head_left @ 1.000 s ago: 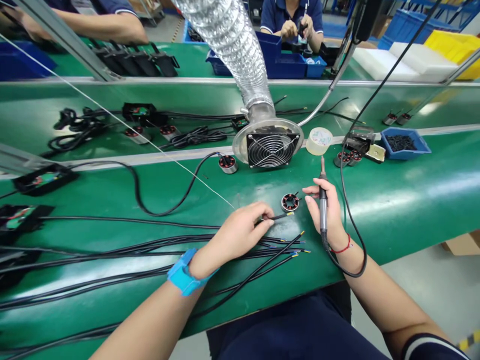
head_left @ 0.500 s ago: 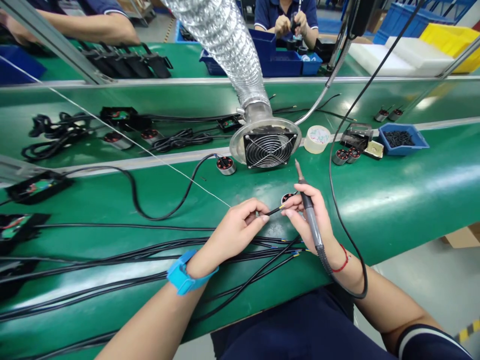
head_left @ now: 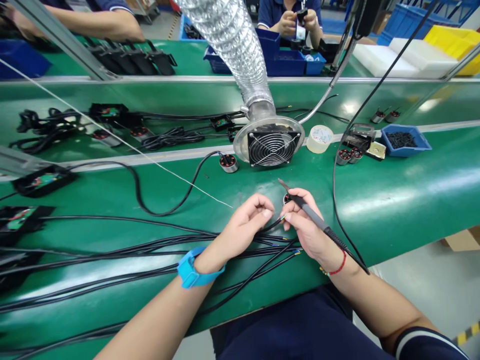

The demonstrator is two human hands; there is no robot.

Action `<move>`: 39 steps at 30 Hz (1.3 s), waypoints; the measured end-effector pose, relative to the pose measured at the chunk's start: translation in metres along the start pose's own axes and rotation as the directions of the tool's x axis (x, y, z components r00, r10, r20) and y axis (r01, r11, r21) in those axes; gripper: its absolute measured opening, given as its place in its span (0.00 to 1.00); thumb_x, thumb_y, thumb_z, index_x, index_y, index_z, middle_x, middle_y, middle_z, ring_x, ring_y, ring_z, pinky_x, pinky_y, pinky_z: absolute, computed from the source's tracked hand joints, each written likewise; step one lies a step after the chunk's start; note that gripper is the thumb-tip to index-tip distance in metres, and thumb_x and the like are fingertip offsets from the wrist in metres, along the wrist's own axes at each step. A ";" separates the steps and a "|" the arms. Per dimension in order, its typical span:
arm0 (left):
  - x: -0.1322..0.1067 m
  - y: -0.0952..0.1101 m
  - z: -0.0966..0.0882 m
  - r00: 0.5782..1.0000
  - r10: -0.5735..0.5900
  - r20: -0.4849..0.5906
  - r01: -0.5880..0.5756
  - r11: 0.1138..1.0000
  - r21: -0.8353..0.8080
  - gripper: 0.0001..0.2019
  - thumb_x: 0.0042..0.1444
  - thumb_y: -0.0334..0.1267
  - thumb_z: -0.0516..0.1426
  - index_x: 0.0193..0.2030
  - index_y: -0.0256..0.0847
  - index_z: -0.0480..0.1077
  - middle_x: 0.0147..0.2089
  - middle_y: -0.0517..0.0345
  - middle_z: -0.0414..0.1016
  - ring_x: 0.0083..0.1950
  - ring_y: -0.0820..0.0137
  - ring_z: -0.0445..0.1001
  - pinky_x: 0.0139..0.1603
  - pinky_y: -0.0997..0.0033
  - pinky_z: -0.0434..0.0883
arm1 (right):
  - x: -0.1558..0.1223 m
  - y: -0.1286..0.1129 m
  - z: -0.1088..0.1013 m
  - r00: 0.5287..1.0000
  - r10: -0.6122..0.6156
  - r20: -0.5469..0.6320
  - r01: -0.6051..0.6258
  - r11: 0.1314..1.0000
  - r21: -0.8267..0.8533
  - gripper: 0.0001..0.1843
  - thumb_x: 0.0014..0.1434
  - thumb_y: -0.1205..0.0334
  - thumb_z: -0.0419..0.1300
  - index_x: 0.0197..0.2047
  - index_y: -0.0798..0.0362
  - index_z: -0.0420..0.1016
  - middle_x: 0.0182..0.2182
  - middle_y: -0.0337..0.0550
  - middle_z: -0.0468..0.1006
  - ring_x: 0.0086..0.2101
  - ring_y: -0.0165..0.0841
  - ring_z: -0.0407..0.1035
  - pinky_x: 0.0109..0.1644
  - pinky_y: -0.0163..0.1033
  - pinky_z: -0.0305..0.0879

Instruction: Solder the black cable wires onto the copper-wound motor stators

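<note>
My left hand, with a blue wrist strap, pinches the stripped end of a black cable. My right hand grips a black soldering iron laid across it, tip pointing up and left, while its fingertips meet the cable end. A small round motor stator lies just behind my right fingers, mostly hidden. Several more black cables with stripped ends lie across the green bench under my left wrist.
A fume fan on a silver duct stands behind my hands, with a tape roll, another stator, a blue parts tray and black housings around. Thin solder wire slants in from the left. Other people work across the conveyor.
The soldering iron has tipped from upright to lying low across my right hand. Both hands drew together over the cable end, hiding most of the stator.
</note>
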State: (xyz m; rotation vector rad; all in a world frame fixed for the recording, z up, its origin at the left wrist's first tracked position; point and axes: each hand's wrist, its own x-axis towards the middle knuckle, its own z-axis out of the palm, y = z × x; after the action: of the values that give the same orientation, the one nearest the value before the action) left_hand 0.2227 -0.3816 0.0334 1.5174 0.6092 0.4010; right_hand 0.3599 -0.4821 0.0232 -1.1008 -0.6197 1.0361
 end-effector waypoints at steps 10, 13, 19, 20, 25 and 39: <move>0.001 0.007 0.007 1.000 -0.003 0.023 0.003 1.000 0.003 0.13 0.60 0.48 0.56 0.34 0.41 0.63 0.28 0.65 0.62 0.29 0.75 0.60 0.31 0.73 0.61 | -0.003 0.004 0.001 0.990 -0.130 0.044 0.136 0.974 -0.182 0.27 0.56 0.65 0.62 0.56 0.44 0.57 0.33 0.34 0.74 0.30 0.27 0.71 0.30 0.33 0.68; 0.001 0.008 0.004 0.999 0.005 0.041 -0.008 0.997 0.080 0.12 0.60 0.47 0.56 0.33 0.40 0.65 0.30 0.63 0.64 0.32 0.74 0.62 0.34 0.73 0.63 | -0.004 0.002 -0.001 0.962 -0.252 0.101 0.270 0.924 -0.270 0.24 0.59 0.68 0.60 0.55 0.44 0.59 0.33 0.33 0.73 0.32 0.28 0.71 0.36 0.35 0.70; -0.001 0.018 -0.002 0.936 -0.147 0.321 0.165 0.986 -0.029 0.16 0.62 0.51 0.55 0.34 0.39 0.66 0.29 0.60 0.71 0.30 0.73 0.68 0.35 0.70 0.67 | -0.012 -0.002 -0.003 0.817 -0.498 0.289 0.574 0.656 -0.490 0.21 0.65 0.70 0.56 0.57 0.40 0.60 0.35 0.36 0.73 0.33 0.31 0.71 0.43 0.42 0.73; -0.002 0.020 -0.003 0.934 -0.160 0.319 0.184 0.982 -0.046 0.15 0.60 0.50 0.57 0.34 0.39 0.66 0.28 0.61 0.70 0.29 0.74 0.67 0.33 0.71 0.66 | -0.013 -0.002 -0.003 0.803 -0.514 0.303 0.592 0.624 -0.510 0.21 0.65 0.70 0.56 0.57 0.41 0.60 0.35 0.36 0.73 0.34 0.31 0.72 0.44 0.43 0.73; 0.000 0.021 0.000 0.968 -0.168 0.186 0.174 0.985 -0.015 0.11 0.53 0.44 0.59 0.29 0.39 0.66 0.25 0.66 0.62 0.28 0.76 0.60 0.31 0.74 0.58 | -0.013 -0.003 -0.006 0.895 -0.379 0.236 0.447 0.752 -0.485 0.21 0.64 0.66 0.58 0.58 0.43 0.60 0.35 0.37 0.75 0.35 0.31 0.73 0.43 0.41 0.73; 0.016 -0.005 0.010 0.992 -0.090 -0.091 0.098 0.992 0.082 0.09 0.51 0.43 0.57 0.28 0.39 0.66 0.26 0.64 0.65 0.29 0.74 0.62 0.33 0.72 0.61 | 0.017 0.003 -0.048 0.991 -0.126 0.051 0.122 0.657 -0.744 0.28 0.60 0.66 0.58 0.62 0.46 0.58 0.52 0.48 0.77 0.41 0.37 0.76 0.50 0.51 0.73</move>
State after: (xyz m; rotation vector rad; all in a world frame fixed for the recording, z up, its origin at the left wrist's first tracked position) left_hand 0.2405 -0.3799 0.0258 1.5526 0.7720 0.3739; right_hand 0.4061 -0.4863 0.0011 -1.7489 -1.1655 0.6415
